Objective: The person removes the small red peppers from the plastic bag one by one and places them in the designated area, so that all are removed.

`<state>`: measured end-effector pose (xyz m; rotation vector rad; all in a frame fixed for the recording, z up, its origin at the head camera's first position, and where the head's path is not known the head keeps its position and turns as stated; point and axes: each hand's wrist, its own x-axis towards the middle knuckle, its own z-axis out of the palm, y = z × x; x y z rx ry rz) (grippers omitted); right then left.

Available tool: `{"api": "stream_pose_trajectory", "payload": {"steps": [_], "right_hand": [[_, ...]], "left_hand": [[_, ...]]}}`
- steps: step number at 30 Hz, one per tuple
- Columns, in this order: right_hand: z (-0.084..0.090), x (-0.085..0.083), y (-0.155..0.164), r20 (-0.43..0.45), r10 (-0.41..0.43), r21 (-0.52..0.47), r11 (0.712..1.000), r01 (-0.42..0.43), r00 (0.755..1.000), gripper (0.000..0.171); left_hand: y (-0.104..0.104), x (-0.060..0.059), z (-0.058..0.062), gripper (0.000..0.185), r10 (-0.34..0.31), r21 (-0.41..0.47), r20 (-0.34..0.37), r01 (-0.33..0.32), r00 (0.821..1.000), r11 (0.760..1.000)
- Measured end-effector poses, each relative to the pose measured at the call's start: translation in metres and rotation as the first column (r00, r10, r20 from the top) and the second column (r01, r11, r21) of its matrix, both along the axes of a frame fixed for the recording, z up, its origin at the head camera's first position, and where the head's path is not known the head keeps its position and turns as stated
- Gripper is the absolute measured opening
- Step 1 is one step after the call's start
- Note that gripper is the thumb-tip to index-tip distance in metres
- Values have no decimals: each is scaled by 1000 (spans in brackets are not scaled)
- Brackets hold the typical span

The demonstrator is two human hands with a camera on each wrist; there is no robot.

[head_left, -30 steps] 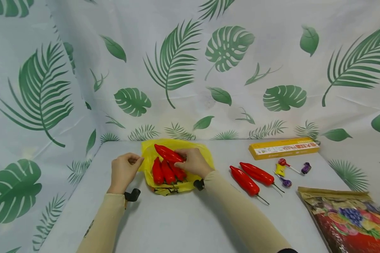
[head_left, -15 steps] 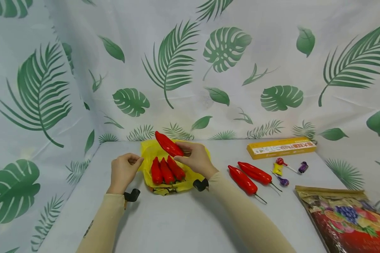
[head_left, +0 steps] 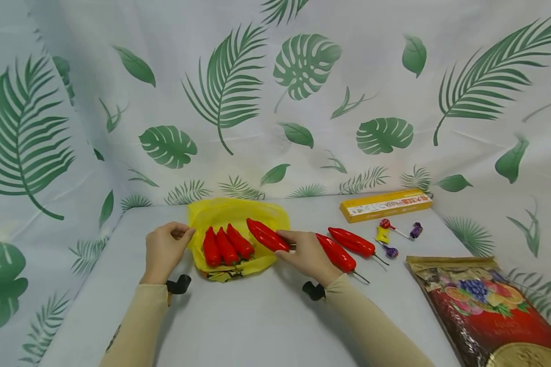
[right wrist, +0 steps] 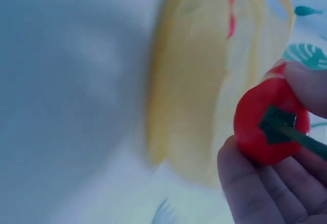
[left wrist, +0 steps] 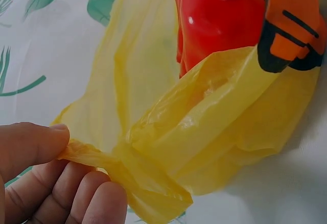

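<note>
At the left of the head view, the left hand [head_left: 164, 251] pinches the edge of the crumpled yellow plastic bag [head_left: 231, 213], as it did a second ago; the left wrist view shows the film twisted between thumb and fingers. Three glossy red plastic peppers [head_left: 225, 245] remain lying on the bag on the grey desk [head_left: 257, 321]. The right hand [head_left: 306, 253] has changed place: from above the bag it has drawn the fourth long red pepper [head_left: 267, 235] down and to the right, off the bag's right rim. That suggests a pepper being taken out. Its fingers curl around the stem end; the long axis runs upper left to lower right, tip pointing toward the bag. Two more red peppers [head_left: 344, 247] lie just right.
</note>
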<state>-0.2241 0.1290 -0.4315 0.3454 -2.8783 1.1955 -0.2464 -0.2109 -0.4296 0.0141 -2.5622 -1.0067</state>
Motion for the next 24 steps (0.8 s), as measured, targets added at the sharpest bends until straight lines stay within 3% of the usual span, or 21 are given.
{"api": "stream_pose_trajectory", "payload": {"steps": [8,15,24], "right_hand": [[-12,29,57,-47,-107,167,979,113,993,58],[-17,46,78,-24,-143,282,949,144,989,61],[-26,51,97,-42,-174,285,942,179,984,62]], "left_hand": [[1,-1,1,23,10,-13,3,-10,1000,1000],[4,-1,-1,23,12,-6,3,-12,1000,1000],[10,1,2,25,12,-25,13,-11,1000,1000]]}}
